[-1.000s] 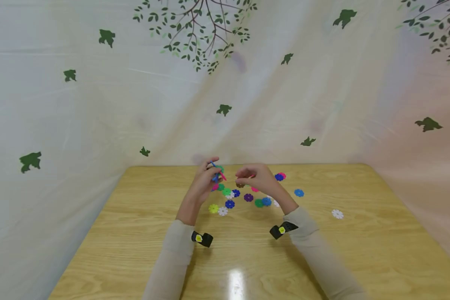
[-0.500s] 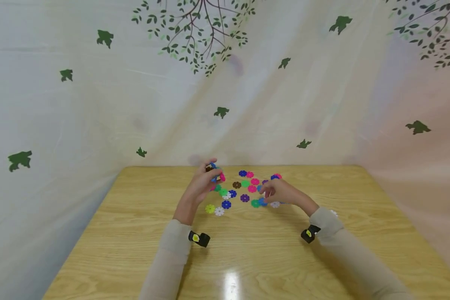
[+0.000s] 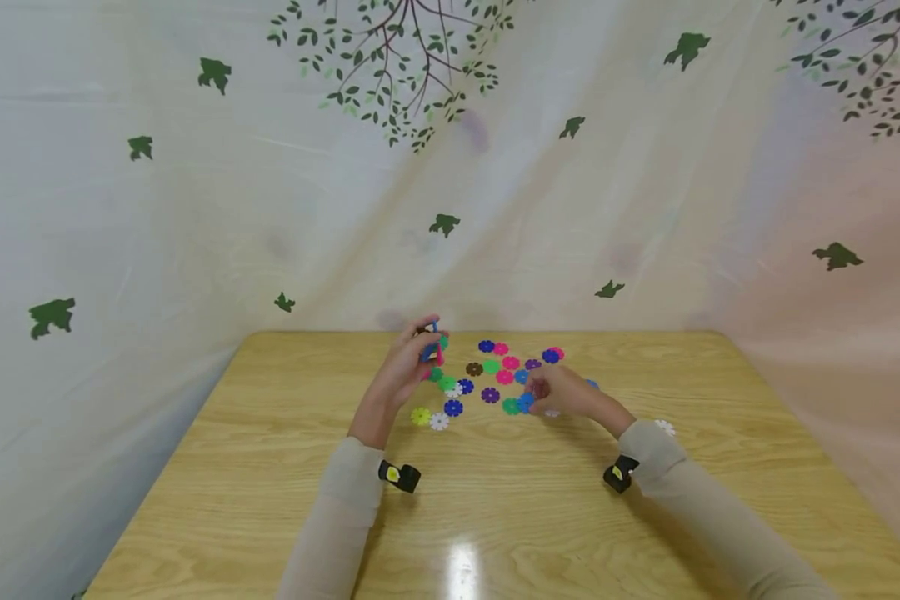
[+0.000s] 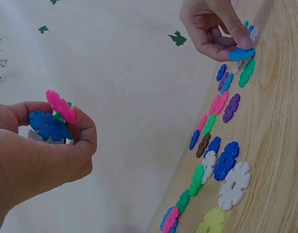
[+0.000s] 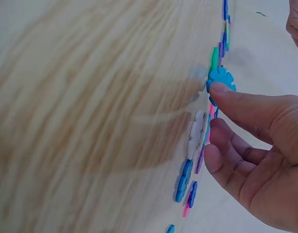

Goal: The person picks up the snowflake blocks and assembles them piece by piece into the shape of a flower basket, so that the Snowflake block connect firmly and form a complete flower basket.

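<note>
My left hand (image 3: 403,367) is raised above the table's far side and holds a cluster of joined snowflake discs. In the left wrist view, a blue disc (image 4: 46,125) and a pink disc (image 4: 60,106) of this cluster show, with green and white parts partly hidden by the fingers. Over to the right, my right hand (image 3: 566,389) is low among the loose discs. Its thumb and a finger pinch a light blue snowflake disc (image 5: 221,80), tilted up at the edge of the pile. The other fingers curl beneath, near a white disc (image 5: 195,136).
Loose snowflake discs lie scattered between and around the hands, among them a purple disc (image 3: 491,395), a brown disc (image 3: 474,369) and a yellow disc (image 3: 421,416). A white disc (image 3: 665,427) lies apart at the right. A patterned cloth (image 3: 345,208) hangs behind the wooden table (image 3: 270,500).
My right hand has moved right, away from beside the left hand, down to the loose discs and now pinches a light blue one. My left hand has turned its cluster slightly.
</note>
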Action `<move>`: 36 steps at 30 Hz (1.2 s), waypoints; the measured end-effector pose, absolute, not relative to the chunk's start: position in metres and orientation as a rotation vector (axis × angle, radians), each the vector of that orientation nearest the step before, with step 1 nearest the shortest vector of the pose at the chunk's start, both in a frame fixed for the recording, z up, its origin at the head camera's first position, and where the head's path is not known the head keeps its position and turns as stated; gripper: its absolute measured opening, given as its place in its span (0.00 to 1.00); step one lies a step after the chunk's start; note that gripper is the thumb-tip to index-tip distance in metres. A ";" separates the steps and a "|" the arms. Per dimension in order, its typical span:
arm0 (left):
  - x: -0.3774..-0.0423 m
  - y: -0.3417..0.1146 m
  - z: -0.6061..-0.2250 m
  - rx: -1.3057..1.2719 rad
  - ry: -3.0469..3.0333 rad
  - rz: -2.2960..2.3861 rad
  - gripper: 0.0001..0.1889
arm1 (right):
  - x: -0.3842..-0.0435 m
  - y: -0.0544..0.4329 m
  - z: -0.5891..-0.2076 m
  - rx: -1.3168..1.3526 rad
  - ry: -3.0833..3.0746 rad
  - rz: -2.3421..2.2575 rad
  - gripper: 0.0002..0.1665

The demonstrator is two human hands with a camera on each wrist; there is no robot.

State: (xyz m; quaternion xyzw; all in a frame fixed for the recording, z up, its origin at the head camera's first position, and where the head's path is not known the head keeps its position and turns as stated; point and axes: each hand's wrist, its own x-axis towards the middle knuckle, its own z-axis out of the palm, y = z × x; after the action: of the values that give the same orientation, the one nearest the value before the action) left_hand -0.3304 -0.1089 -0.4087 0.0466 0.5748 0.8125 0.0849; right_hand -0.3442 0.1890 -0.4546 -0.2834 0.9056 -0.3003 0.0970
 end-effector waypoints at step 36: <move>-0.337 -0.108 -0.414 0.120 1.709 2.502 0.23 | -0.320 0.075 -0.395 -0.936 2.532 -1.934 0.06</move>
State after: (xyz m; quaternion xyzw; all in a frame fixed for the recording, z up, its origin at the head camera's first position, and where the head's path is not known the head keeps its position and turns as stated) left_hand -0.3367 -0.1084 -0.4135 0.0395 0.5628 0.8238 0.0545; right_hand -0.3200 0.0755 -0.3955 -0.2807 0.7594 -0.5800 -0.0896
